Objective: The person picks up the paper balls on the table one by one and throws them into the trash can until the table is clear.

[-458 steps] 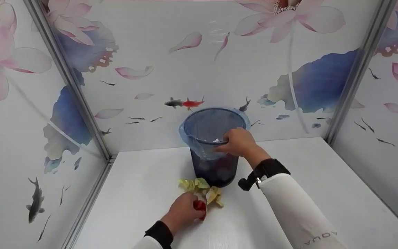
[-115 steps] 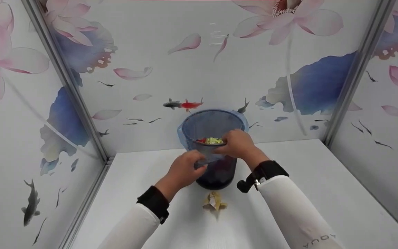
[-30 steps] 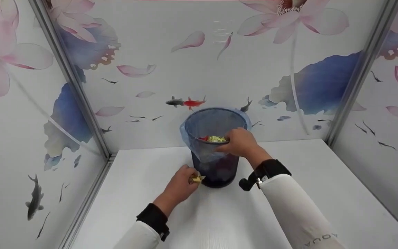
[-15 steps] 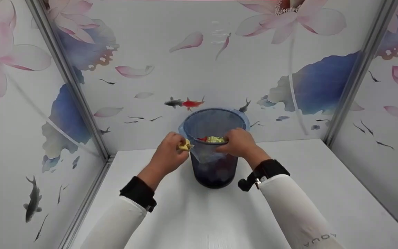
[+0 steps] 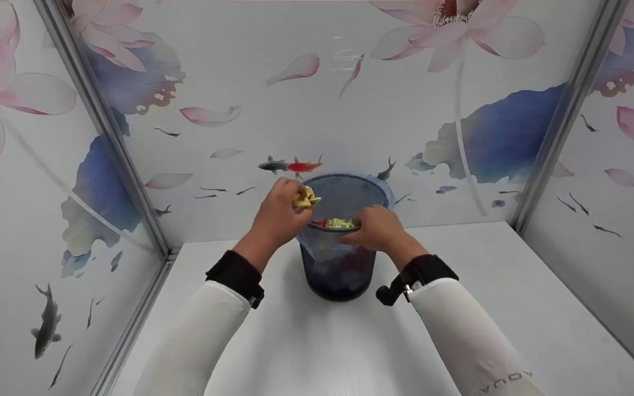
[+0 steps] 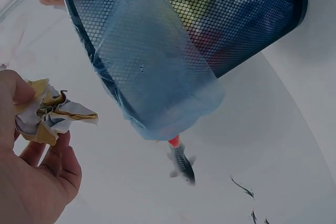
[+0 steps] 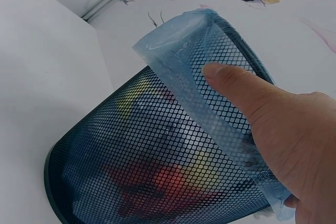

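Note:
My left hand [image 5: 279,213] pinches a crumpled yellow-and-white piece of paper [image 5: 307,198], raised at the left side of the bin's mouth. In the left wrist view the paper [image 6: 50,113] sits between thumb and fingertips, apart from the rim. My right hand [image 5: 377,226] grips the near right rim of a dark mesh trash bin [image 5: 340,275], thumb outside. A thin blue bag [image 7: 178,38] lines the bin and folds over its rim. Inside, red and yellow-green crumpled pieces [image 5: 339,223] show near the rim and through the mesh.
The bin stands on a white table [image 5: 449,308] near the back wall [image 5: 262,132], which is printed with flowers and fish. Side walls meet it at grey metal posts [image 5: 113,137] on the left and right.
The left hand has lifted the crumpled paper from beside the bin's base up to the mouth. Earlier, red and yellow-green pieces went from the table into the bin. The right hand keeps its grip.

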The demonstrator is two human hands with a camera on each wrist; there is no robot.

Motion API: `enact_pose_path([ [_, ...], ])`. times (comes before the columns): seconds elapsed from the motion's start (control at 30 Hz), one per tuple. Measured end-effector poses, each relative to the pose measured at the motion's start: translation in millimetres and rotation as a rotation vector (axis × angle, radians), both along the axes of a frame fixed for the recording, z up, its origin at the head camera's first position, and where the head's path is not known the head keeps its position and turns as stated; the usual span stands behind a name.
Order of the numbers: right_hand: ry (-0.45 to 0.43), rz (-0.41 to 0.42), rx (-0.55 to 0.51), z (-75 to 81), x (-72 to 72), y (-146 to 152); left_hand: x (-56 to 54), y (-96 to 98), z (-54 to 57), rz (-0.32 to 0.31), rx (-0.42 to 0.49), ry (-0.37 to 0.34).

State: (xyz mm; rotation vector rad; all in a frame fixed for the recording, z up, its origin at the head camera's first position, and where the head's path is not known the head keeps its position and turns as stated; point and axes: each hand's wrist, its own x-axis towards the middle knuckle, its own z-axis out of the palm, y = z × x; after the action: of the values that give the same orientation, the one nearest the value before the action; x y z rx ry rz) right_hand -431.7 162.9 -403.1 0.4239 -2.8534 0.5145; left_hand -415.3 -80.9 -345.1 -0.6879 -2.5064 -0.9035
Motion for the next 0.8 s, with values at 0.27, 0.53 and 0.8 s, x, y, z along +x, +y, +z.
enact_pose_path([
  [0.27, -0.015, -0.005, 0.004, 2.5, 1.0, -1.0, -8.4, 28.5, 3.8, -0.009, -0.027, 0.033],
  [0.53, -0.02, 0.003, 0.012, 1.6, 1.8, -1.8, -10.6, 47.0, -4.6, 0.033, -0.102, 0.048],
  [0.8, -0.008, 0.011, 0.015, 2.1, 1.0, -1.3, -13.8, 51.2, -10.7, 0.046, -0.144, 0.038],
])
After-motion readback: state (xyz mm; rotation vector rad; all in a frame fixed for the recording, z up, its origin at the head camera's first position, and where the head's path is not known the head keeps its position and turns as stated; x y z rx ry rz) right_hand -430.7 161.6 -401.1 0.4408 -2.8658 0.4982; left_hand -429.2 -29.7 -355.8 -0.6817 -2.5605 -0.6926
